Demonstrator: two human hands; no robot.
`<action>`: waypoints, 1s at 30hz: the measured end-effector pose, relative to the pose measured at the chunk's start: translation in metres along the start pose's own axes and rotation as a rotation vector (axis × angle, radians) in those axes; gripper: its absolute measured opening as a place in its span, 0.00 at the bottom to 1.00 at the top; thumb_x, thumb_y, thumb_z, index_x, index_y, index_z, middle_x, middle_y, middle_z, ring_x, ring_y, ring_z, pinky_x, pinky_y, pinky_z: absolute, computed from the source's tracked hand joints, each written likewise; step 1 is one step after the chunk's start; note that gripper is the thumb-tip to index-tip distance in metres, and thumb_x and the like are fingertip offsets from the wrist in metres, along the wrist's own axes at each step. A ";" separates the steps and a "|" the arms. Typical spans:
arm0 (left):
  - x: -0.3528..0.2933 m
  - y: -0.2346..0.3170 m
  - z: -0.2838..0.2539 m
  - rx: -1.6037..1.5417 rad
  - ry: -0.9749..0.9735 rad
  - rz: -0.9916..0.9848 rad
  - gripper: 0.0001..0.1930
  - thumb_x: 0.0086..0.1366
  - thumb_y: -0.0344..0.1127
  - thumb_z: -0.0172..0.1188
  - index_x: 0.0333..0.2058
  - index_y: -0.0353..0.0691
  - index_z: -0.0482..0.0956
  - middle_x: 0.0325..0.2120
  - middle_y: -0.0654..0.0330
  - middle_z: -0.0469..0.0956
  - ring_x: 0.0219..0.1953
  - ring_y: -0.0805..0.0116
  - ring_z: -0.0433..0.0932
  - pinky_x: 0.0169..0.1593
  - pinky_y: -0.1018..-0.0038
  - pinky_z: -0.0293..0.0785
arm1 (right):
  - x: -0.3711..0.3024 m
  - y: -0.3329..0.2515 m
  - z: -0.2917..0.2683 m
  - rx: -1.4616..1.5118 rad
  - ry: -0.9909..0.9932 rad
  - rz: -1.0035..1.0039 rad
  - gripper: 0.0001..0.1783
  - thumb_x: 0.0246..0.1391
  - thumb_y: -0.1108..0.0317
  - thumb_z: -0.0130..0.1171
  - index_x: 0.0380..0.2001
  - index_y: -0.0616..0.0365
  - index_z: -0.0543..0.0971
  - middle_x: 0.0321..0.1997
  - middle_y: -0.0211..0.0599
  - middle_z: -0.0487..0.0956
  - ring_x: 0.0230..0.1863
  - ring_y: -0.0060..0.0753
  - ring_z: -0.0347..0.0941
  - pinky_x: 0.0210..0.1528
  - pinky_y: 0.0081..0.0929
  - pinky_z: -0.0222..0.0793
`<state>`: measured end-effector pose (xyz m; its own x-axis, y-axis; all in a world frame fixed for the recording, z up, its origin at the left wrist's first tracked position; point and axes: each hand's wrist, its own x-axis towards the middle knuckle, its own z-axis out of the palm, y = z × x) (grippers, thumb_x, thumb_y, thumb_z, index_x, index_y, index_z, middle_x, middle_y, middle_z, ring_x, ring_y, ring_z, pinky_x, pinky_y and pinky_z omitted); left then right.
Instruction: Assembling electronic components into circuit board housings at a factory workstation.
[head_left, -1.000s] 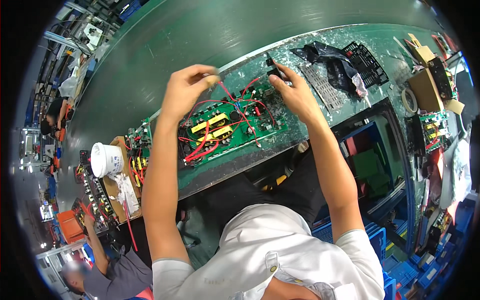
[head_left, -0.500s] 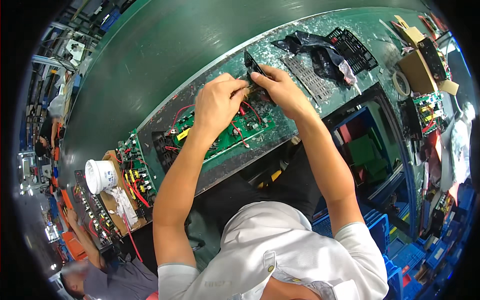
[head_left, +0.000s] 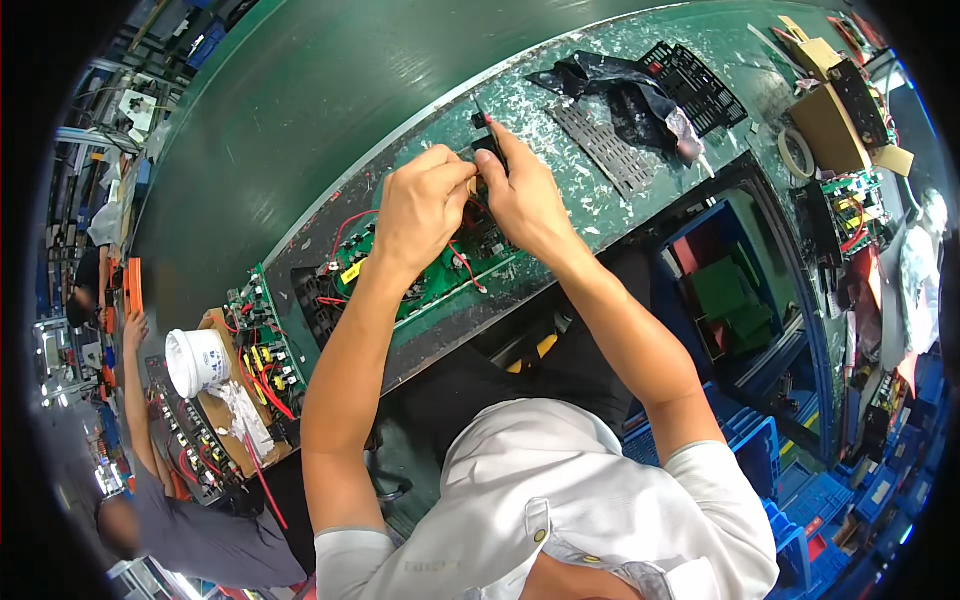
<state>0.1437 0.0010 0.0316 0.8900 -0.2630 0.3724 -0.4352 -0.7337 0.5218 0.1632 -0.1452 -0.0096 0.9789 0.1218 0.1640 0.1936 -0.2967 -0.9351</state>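
Note:
My right hand (head_left: 525, 200) grips a small black panel (head_left: 483, 142), turned almost edge-on, between thumb and fingers. Beside it, my left hand (head_left: 415, 215) is closed in a pinch against the panel's near side. What its fingertips hold is too small to make out. Both hands are over a green circuit board (head_left: 428, 288) lying along the bench's near edge. Red wires (head_left: 462, 262) loop from the board, and a yellow component (head_left: 351, 272) stands on its left part. My hands and forearms hide much of the board.
To the left, a white tub (head_left: 196, 362) stands by a cardboard box (head_left: 222, 425) and more circuit boards (head_left: 262, 330). A slotted grey plate (head_left: 600, 148), black plastic sheet (head_left: 640, 110) and black grille (head_left: 705, 90) lie at right, with a tape roll (head_left: 796, 155) beyond. A co-worker's arm (head_left: 135, 395) reaches in at far left.
My right hand has shifted left and turned, bringing the black panel closer to my left hand and more edge-on. The co-worker at left has reached farther forward.

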 end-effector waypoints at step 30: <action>-0.022 -0.023 -0.050 -0.310 -0.145 -0.292 0.13 0.61 0.33 0.65 0.43 0.34 0.82 0.42 0.55 0.81 0.43 0.63 0.81 0.48 0.71 0.76 | -0.031 -0.026 -0.055 -0.217 0.246 -0.373 0.17 0.57 0.72 0.61 0.50 0.63 0.76 0.44 0.45 0.77 0.48 0.38 0.75 0.51 0.28 0.69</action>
<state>0.1272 0.0546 0.0500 0.9818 -0.1744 0.0757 -0.1638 -0.5736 0.8026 0.1319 -0.1934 0.0270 0.8217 0.0378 0.5687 0.5171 -0.4690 -0.7160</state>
